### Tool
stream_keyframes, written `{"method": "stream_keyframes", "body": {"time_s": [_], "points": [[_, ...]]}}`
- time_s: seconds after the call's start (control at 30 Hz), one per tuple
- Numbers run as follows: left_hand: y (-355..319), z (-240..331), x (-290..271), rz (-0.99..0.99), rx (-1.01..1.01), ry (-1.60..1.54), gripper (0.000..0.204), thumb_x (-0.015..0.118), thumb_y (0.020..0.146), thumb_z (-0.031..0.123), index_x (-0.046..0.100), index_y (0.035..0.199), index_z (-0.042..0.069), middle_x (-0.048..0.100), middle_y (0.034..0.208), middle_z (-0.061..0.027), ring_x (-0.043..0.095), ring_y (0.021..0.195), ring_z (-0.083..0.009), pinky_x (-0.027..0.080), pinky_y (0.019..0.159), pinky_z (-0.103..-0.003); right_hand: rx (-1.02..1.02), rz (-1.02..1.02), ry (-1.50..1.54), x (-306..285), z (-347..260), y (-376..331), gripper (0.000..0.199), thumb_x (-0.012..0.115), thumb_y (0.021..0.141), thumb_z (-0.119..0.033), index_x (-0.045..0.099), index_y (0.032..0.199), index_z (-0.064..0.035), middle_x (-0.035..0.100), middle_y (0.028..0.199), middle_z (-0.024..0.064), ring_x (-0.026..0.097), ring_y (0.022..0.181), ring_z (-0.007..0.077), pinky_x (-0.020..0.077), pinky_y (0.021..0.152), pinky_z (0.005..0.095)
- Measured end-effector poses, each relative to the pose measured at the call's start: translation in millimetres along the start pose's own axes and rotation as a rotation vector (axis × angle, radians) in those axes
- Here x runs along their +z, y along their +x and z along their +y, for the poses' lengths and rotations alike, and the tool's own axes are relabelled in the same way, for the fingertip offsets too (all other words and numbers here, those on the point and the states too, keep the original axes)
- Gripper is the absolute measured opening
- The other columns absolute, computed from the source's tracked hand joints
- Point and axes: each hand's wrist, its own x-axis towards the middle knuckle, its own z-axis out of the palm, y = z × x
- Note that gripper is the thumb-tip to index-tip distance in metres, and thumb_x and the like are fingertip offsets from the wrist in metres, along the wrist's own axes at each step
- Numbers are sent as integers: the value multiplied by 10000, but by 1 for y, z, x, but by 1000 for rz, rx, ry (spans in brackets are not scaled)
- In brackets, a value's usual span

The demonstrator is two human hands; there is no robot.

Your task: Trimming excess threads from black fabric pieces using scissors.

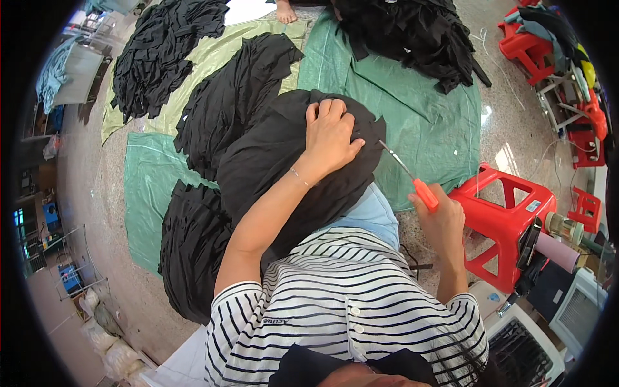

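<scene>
A green tarp covered the floor, and everything else sat in relation to it. Heaps of black cloth lay along its far edge and over its left side — one more heap at its far right corner. On the near part of the tarp, over the person's lap, lay the black cloth piece being worked on. The left hand pressed flat on top of that piece, fingers spread and slightly curled into the fabric. Off the tarp's right edge stood a red stool. Between the stool and the cloth piece the right hand was closed round the orange handle of a thread snipper — its metal tip pointed at the cloth's edge, just beside the left thumb.
</scene>
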Motion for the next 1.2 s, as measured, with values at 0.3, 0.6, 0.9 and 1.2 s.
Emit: {"method": "stream_keyframes", "body": {"time_s": [0.3,0.6,0.9,1.2], "points": [[6,-11,8,-168,-186,-309,189,746,752,239,715,877,100,587,1143,14,432,1247,-201,38,1147,-537,-56,-1,63,8,2,2,297,724,833,-351,588,836,-86,607,594,136,594,540,376,433,476,454],[7,-12,14,-148,-251,-349,117,739,764,197,715,832,104,590,1070,32,448,1216,-198,26,1147,-565,-48,-16,44,10,4,6,315,725,832,-361,582,827,-80,595,575,139,583,515,377,423,460,457],[-20,36,22,115,214,-87,55,670,731,157,653,716,107,555,1089,-45,493,1141,-271,224,1056,-631,103,89,198,5,6,13,272,715,853,-338,642,947,-94,628,655,176,625,635,407,471,544,450],[-33,-3,-13,464,-52,-360,191,693,784,-8,665,970,21,581,911,-106,598,779,-268,498,652,-350,26,23,162,12,-2,21,278,704,863,-341,629,924,-79,625,642,165,618,621,408,458,554,475]]}}
